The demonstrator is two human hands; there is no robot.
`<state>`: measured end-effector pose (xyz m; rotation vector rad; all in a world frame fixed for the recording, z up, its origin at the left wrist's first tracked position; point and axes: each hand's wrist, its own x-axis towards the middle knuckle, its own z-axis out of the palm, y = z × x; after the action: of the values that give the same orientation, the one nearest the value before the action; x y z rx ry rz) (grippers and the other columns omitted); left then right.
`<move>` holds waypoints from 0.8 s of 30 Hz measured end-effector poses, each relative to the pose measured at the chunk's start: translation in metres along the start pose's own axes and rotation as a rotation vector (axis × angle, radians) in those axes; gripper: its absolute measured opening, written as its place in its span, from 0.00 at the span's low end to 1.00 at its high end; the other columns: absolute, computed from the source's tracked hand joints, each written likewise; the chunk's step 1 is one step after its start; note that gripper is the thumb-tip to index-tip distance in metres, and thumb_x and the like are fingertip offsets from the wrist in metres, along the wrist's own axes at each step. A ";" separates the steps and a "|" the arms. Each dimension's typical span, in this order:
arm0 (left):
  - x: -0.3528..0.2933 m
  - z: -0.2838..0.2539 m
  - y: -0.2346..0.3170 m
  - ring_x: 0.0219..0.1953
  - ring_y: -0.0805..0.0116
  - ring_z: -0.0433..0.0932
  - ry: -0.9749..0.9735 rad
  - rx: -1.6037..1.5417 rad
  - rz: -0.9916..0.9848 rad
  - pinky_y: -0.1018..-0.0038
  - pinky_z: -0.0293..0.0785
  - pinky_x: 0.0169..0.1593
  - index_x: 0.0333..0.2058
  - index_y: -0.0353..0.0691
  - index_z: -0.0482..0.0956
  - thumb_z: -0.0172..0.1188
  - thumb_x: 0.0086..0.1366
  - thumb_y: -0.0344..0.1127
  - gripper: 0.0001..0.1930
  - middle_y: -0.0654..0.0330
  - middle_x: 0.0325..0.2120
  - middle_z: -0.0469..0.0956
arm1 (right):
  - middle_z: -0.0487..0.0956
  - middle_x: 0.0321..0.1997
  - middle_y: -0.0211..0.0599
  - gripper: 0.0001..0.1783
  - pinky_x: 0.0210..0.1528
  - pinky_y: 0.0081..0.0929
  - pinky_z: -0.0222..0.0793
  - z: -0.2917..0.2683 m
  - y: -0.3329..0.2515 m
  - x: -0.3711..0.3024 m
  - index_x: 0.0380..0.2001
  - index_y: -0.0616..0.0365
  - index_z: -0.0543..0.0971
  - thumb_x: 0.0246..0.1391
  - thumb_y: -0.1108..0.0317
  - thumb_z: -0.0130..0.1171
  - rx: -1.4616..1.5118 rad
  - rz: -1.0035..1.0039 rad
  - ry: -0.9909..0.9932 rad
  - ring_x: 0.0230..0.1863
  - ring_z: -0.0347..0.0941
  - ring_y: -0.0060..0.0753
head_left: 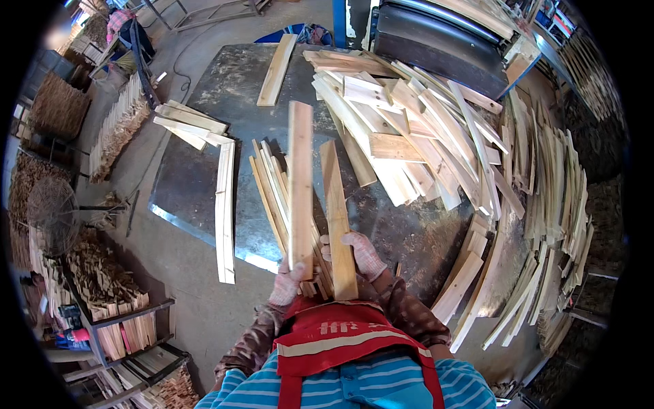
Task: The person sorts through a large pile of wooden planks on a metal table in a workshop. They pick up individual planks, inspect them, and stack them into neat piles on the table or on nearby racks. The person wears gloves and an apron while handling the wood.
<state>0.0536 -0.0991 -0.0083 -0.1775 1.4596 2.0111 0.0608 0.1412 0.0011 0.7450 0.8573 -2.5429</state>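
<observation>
My left hand [285, 285], in a pale work glove, grips the lower end of a wooden board [300, 191] that stands out away from me. In my gloved right hand [364, 255] is a second board [338, 225], a little shorter and darker at its far end, held around its lower half. The two boards are apart, side by side. Beneath and between them, a small stack of narrow boards [271, 194] lies on the dark metal table [194, 184]. My fingertips are partly hidden behind the boards.
A large loose pile of boards [402, 136] covers the table's right side, below a roller machine [436, 48]. Single boards [226, 211] overhang the left edge. Stacked wood [119, 129] and a fan [53, 217] stand at left. Another person [126, 31] is at the far left.
</observation>
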 end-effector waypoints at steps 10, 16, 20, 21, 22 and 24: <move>-0.002 -0.115 -0.095 0.51 0.72 0.74 0.374 0.239 0.296 0.74 0.74 0.53 0.71 0.42 0.59 0.59 0.74 0.39 0.31 0.63 0.53 0.75 | 0.80 0.54 0.52 0.37 0.46 0.39 0.78 -0.022 -0.005 -0.036 0.62 0.70 0.68 0.56 0.56 0.58 0.183 0.021 -0.163 0.39 0.80 0.44; 0.009 -0.092 -0.079 0.54 0.68 0.77 0.256 0.474 -0.060 0.71 0.73 0.57 0.67 0.39 0.68 0.63 0.70 0.45 0.31 0.58 0.53 0.81 | 0.82 0.48 0.51 0.36 0.43 0.38 0.76 -0.044 0.004 -0.032 0.59 0.68 0.72 0.63 0.44 0.54 0.288 0.016 -0.126 0.35 0.79 0.39; 0.027 -0.088 -0.038 0.56 0.58 0.78 0.398 0.899 -0.244 0.67 0.72 0.60 0.69 0.38 0.63 0.69 0.63 0.50 0.41 0.48 0.51 0.80 | 0.81 0.51 0.52 0.34 0.40 0.34 0.80 -0.032 -0.002 -0.042 0.63 0.63 0.69 0.69 0.44 0.50 0.283 -0.087 -0.189 0.34 0.80 0.37; 0.032 -0.090 -0.044 0.58 0.58 0.76 0.515 1.025 -0.050 0.66 0.71 0.61 0.69 0.39 0.63 0.69 0.63 0.48 0.40 0.48 0.55 0.78 | 0.81 0.50 0.52 0.33 0.39 0.32 0.80 -0.024 -0.008 -0.045 0.62 0.63 0.71 0.69 0.45 0.51 0.165 -0.141 -0.145 0.33 0.80 0.36; 0.039 -0.090 -0.046 0.61 0.57 0.74 0.624 1.145 0.152 0.65 0.71 0.62 0.69 0.40 0.64 0.69 0.63 0.47 0.40 0.47 0.59 0.75 | 0.82 0.50 0.51 0.31 0.38 0.31 0.80 -0.018 -0.012 -0.047 0.61 0.63 0.72 0.69 0.46 0.52 0.049 -0.198 -0.098 0.33 0.80 0.35; 0.058 -0.055 -0.031 0.62 0.59 0.73 0.430 0.848 0.318 0.65 0.72 0.62 0.71 0.37 0.58 0.66 0.66 0.44 0.41 0.47 0.66 0.68 | 0.82 0.49 0.49 0.27 0.37 0.29 0.79 -0.009 -0.018 -0.048 0.58 0.61 0.75 0.68 0.49 0.55 0.020 -0.172 0.011 0.33 0.80 0.33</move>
<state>0.0119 -0.1189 -0.0806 -0.0071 2.6201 1.4383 0.0937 0.1687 0.0308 0.7204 0.9383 -2.7032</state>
